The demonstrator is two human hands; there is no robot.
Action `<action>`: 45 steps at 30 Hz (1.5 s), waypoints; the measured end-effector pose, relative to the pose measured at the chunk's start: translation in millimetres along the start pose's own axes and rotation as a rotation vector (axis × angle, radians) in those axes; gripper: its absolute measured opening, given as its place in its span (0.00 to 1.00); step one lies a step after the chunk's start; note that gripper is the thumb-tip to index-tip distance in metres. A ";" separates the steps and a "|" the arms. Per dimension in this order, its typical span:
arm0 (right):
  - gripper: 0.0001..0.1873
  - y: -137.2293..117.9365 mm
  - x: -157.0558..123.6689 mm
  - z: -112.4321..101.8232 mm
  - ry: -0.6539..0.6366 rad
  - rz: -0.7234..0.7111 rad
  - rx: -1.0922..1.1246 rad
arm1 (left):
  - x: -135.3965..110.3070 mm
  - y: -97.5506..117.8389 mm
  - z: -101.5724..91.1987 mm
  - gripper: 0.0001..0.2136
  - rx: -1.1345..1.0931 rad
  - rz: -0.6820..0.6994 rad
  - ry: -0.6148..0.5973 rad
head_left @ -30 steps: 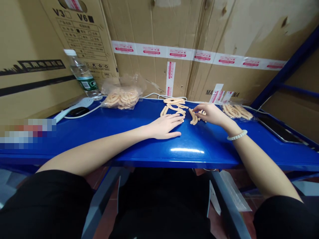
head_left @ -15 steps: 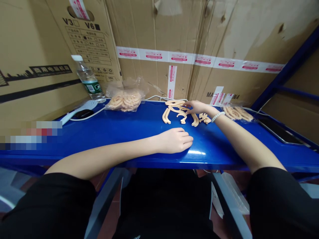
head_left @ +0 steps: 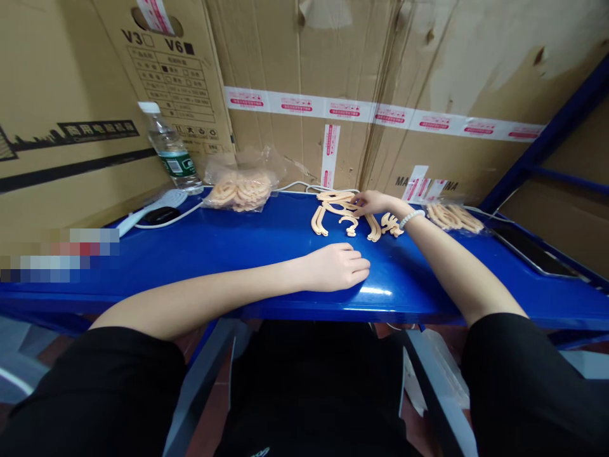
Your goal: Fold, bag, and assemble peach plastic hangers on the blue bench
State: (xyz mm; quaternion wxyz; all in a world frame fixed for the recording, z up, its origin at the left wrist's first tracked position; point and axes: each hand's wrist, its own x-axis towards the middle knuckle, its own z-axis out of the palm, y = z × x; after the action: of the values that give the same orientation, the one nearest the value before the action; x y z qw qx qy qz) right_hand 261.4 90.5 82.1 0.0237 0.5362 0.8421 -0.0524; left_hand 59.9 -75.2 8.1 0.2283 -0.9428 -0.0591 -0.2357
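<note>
On the blue table my left hand (head_left: 337,266) rests palm down, its fingers curled in a loose fist and no object visible in it. Further back, my right hand (head_left: 372,202), with a beaded bracelet at its wrist, has its fingertips closed at the edge of a beige plastic hanger piece (head_left: 337,208) in the pile. Around it lie stacked hanger parts (head_left: 333,197), curved hanger arms (head_left: 318,221) on the left and more hanger arms (head_left: 373,228) on the right. Hanger hooks (head_left: 351,226) sit between them, and small beige parts (head_left: 391,225) lie near the wrist.
A plastic bag of beige parts (head_left: 242,190) stands at the back left and another bag (head_left: 453,217) at the right. Beyond are a water bottle (head_left: 174,155), a light blue handled object (head_left: 155,206), a cable and a phone (head_left: 533,251). Cardboard (head_left: 304,57) walls the back.
The fingers of my right hand have drawn closer together at the hanger piece and its wrist has shifted slightly left. My left hand has stayed in place.
</note>
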 end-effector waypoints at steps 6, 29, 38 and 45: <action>0.34 -0.8 3.8 3.4 0.001 0.042 -0.020 | 0.1 -0.5 0.4 0.12 0.009 0.002 -0.011; 0.28 8.4 -2.4 4.7 0.291 -0.034 0.396 | 0.5 -1.2 -0.5 0.12 -0.032 -0.052 -0.085; 0.19 1.2 -26.4 9.0 0.452 0.068 1.127 | -2.5 -17.6 -0.4 0.23 -0.111 -0.296 -0.220; 0.13 9.7 -48.5 19.7 0.577 0.086 1.244 | -5.6 -29.5 7.4 0.33 -0.206 -0.471 -0.334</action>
State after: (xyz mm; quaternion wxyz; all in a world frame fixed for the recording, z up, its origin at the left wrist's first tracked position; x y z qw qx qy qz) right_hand 290.3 48.7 66.6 -0.5118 0.4757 0.6060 -0.3801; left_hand 51.6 -45.7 11.6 0.0576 -0.9470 -0.2887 -0.1288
